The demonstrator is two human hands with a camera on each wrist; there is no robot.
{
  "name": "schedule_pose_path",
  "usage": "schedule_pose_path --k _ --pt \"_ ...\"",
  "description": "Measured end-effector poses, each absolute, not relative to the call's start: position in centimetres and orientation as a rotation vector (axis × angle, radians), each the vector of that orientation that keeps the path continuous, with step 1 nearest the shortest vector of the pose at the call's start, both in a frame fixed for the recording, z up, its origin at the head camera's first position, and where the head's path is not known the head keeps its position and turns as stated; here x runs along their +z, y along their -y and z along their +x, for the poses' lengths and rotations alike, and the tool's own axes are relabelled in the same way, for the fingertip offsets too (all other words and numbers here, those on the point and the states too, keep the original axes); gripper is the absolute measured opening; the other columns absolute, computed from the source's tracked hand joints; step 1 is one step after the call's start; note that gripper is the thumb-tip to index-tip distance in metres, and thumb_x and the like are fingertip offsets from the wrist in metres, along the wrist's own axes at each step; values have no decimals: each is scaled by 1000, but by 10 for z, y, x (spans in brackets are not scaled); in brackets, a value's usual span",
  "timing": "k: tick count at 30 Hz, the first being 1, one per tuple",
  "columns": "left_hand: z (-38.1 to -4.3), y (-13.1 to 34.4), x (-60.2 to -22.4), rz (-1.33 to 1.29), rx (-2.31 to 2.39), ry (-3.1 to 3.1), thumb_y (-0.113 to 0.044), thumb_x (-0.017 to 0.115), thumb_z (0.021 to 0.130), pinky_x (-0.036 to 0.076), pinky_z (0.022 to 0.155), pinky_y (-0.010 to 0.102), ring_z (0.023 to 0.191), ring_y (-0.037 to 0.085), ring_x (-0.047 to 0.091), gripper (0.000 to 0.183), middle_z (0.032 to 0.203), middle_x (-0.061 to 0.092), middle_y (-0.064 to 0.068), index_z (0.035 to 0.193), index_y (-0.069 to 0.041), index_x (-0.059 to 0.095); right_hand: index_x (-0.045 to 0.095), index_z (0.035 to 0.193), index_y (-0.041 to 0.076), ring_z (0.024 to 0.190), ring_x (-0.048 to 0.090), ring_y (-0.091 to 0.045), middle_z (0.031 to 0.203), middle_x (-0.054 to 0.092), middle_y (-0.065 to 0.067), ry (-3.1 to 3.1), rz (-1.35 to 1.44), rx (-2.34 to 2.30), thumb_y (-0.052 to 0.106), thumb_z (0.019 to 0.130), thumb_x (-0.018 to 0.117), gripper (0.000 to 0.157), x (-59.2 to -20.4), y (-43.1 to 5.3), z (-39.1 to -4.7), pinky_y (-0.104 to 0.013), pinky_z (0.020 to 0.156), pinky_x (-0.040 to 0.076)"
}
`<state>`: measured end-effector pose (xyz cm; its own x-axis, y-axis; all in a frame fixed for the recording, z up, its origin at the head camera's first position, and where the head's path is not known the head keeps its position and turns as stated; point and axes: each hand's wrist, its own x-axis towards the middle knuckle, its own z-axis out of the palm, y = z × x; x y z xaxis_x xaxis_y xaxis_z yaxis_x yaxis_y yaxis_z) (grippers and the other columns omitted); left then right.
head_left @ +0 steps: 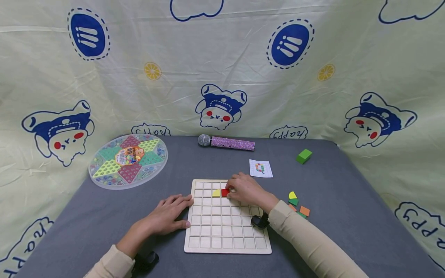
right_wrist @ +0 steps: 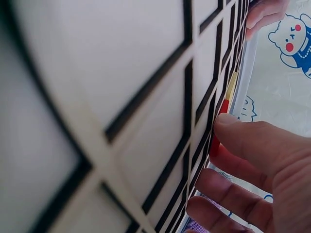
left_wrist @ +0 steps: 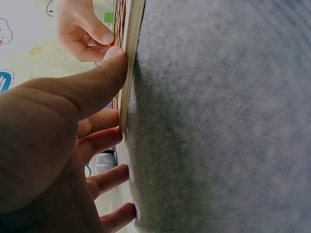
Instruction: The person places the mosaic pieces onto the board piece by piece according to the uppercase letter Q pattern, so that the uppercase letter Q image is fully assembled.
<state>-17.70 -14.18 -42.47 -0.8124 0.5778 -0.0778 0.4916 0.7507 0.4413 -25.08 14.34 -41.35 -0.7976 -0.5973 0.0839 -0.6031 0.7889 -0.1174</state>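
Note:
A wooden grid board [head_left: 221, 220] lies flat in front of me. In its second row from the far edge sits a yellow piece [head_left: 216, 193] with a curved side, and right beside it a red piece [head_left: 225, 192]. My right hand [head_left: 248, 189] reaches over the board. Its thumb [right_wrist: 235, 124] and index finger pinch red [right_wrist: 224, 108] at the grid, partly hidden by the thumb. Along the board's left edge rests my left hand [head_left: 168, 214], fingers spread. The left wrist view shows its thumb [left_wrist: 109, 73] and fingertips against the board's side [left_wrist: 129, 82].
Loose yellow [head_left: 292, 195], green [head_left: 293, 201] and orange pieces [head_left: 304, 211] lie right of the board. Behind it are a small pattern card [head_left: 261, 168] and a glittery purple microphone [head_left: 233, 143]. A green block [head_left: 304, 156] sits far right, a round star-patterned game board [head_left: 129, 161] far left.

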Motion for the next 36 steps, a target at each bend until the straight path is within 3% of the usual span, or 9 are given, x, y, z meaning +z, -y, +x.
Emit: schedule_pose_path --k 22,36 --pt "-178 142 -424 845 599 -2727 -44 60 89 24 104 61 140 37 27 65 152 34 5 143 -14 41 72 99 16 84 50 -14 91 65 2 2926 951 266 28 82 73 21 -410 -146 -247 -31 75 42" --pt "-178 142 -424 839 598 -2725 -45 60 89 24 104 61 140 36 27 66 152 34 5 143 -14 41 72 99 14 85 51 -16 95 66 0 2894 859 329 27 81 73 22 -401 -171 -235 -33 73 43"
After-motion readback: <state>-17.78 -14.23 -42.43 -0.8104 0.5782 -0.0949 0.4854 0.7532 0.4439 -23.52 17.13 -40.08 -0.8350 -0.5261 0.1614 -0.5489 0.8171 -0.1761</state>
